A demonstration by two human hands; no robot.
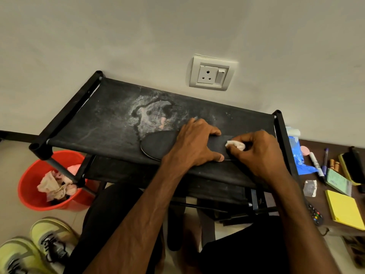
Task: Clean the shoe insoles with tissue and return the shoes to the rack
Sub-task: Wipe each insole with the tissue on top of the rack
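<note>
Directly beneath your hands stands a black shoe rack [110, 119] with a dusty fabric top. Well left of your left hand, a red bucket [29, 184] holds crumpled tissues [55, 186]. Nearer you on that side sit yellow-green shoes [49, 238]. A black insole [158, 143] lies flat on the rack's top. Your left hand [195, 143] presses on it, fingers spread. Your right hand [258, 153], just beside the left, pinches a white tissue [236, 145] against the insole.
</note>
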